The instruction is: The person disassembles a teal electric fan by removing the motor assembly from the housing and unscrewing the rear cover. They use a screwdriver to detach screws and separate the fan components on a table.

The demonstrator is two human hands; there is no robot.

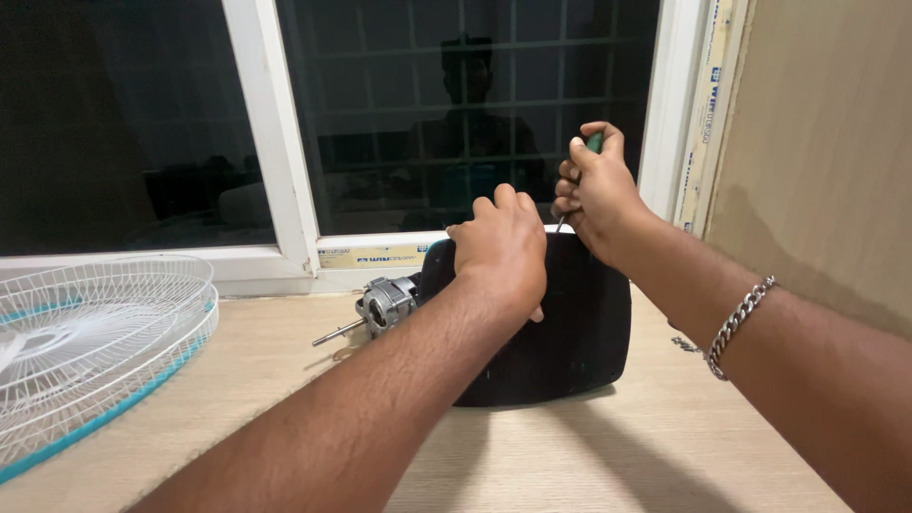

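Observation:
A black fan base (579, 332) stands tilted on its edge on the light wooden table (646, 446), its flat underside facing me. My left hand (499, 249) grips its top edge and holds it up. My right hand (594, 185) is closed around a green-handled screwdriver (594, 142), whose thin shaft points down toward the top of the base. A bare fan motor (385, 304) with a metal shaft sticks out to the left of the base. A silver chain bracelet (736, 323) hangs on my right wrist.
A white wire fan guard with a teal rim (90, 351) lies on the table at the left. A dark window with a white frame (275, 142) runs along the back. A wooden panel (826, 142) stands at the right.

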